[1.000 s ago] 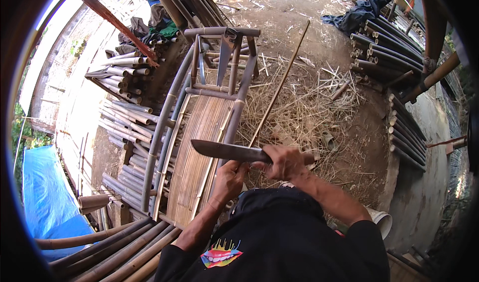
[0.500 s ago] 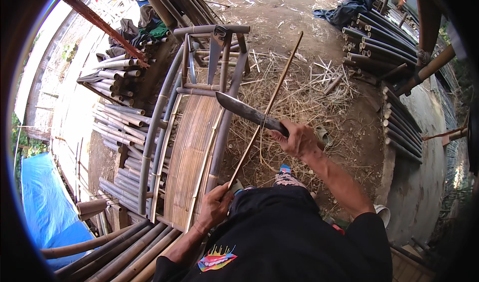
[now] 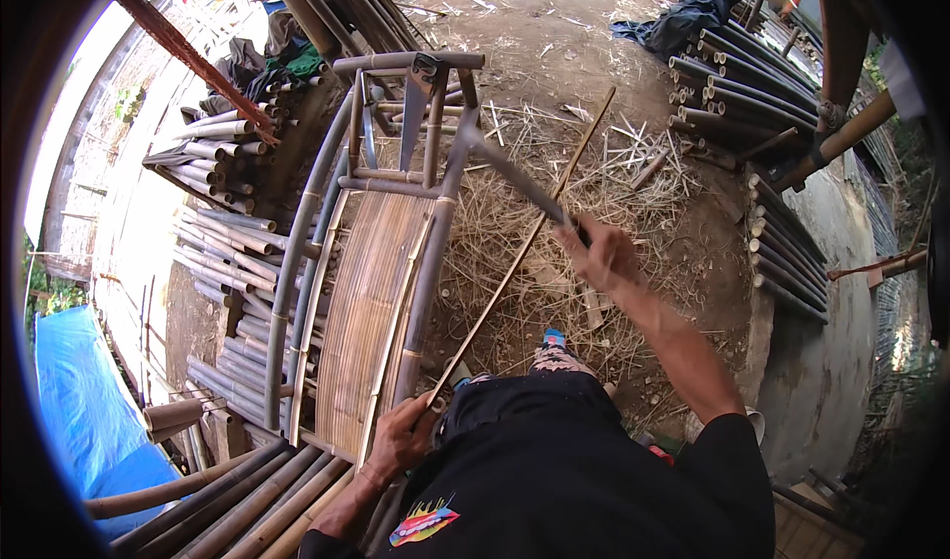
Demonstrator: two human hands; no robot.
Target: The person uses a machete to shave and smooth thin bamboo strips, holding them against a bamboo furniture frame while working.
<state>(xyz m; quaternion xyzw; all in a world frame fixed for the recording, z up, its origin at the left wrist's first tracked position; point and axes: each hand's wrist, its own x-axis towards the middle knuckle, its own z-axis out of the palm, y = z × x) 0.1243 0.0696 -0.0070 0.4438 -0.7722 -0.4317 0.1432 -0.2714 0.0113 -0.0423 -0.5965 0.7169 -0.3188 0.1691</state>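
A long, thin bamboo strip (image 3: 510,269) slants up and away from my left hand (image 3: 401,434), whose closed fingers grip its near end beside the bench. My right hand (image 3: 606,258) is wrapped around the handle of a machete (image 3: 517,177). Its dark blade is smeared by motion, points to the far left and crosses over or against the strip; contact cannot be made out. Left of the strip stands a bamboo bench (image 3: 368,302) with a slatted top. A handsaw (image 3: 414,114) rests at its far end frame.
Bamboo poles lie stacked on the left (image 3: 237,252) and at the far right (image 3: 757,84). Shavings and split pieces (image 3: 633,183) litter the dirt floor. More poles (image 3: 247,505) lie at the lower left, near a blue tarp (image 3: 84,401).
The machete has swung so its blade points more steeply away from me, and my right hand has shifted slightly. My left hand still holds the strip, whose far end sits a little lower.
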